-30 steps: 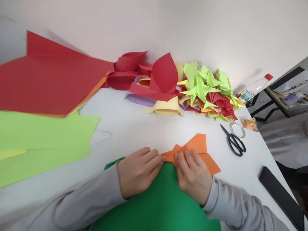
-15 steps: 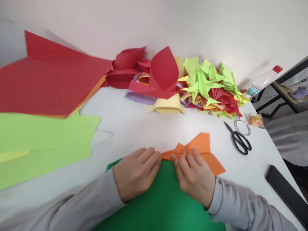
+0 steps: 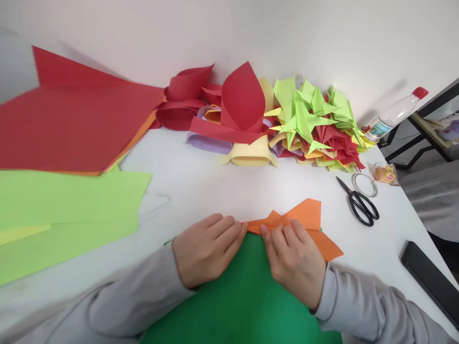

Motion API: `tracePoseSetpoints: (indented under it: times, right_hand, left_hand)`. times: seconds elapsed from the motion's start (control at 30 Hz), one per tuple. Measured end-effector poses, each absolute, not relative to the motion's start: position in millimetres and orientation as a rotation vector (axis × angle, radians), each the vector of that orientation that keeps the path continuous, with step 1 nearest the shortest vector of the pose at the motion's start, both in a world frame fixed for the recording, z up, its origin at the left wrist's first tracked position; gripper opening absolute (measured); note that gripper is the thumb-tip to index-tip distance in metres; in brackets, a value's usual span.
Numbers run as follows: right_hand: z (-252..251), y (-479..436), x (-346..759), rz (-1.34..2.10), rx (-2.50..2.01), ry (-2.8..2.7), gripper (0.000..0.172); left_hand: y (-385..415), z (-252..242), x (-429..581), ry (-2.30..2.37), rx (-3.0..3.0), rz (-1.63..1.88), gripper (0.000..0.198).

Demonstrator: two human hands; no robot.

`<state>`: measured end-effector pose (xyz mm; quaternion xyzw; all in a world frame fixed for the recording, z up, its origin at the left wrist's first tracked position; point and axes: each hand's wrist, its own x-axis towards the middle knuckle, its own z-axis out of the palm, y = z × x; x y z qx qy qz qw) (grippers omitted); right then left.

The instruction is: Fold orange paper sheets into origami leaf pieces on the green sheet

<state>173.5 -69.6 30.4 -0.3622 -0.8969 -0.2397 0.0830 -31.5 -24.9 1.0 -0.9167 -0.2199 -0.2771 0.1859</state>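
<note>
A folded piece of orange paper lies over the far edge of a green sheet at the front of the table. My left hand pinches the narrow left tip of the orange paper, its fingers pressed together. My right hand is closed on the middle of the same piece, fingertips along its lower fold. The wide ends of the orange paper spread out to the right, beyond my right hand. Both palms are turned down, and they hide part of the green sheet.
Red sheets and light green sheets lie left. Behind are rolled red paper shapes and a pile of folded paper. At right are scissors, tape, a wrapped snack, a bottle and a black case.
Both hands and the orange paper appear slightly further right in the view, which has itself shifted a little. The grip on the orange paper looks the same.
</note>
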Motion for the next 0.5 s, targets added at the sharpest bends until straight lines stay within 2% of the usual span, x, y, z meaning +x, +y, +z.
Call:
tracePoseSetpoints:
  times: [0.23,0.5]
  right_hand:
    - [30.0,-72.3,173.7,-0.706,-1.11,-2.742,0.035]
    - [29.4,-71.4,173.3,-0.724,-1.092,-2.722,0.034]
  left_hand:
    - [-19.2,8.7,-39.7,-0.597,-2.749,-0.632,0.033]
    - [-18.0,15.5,-40.3,-0.558,-2.642,-0.602,0.036]
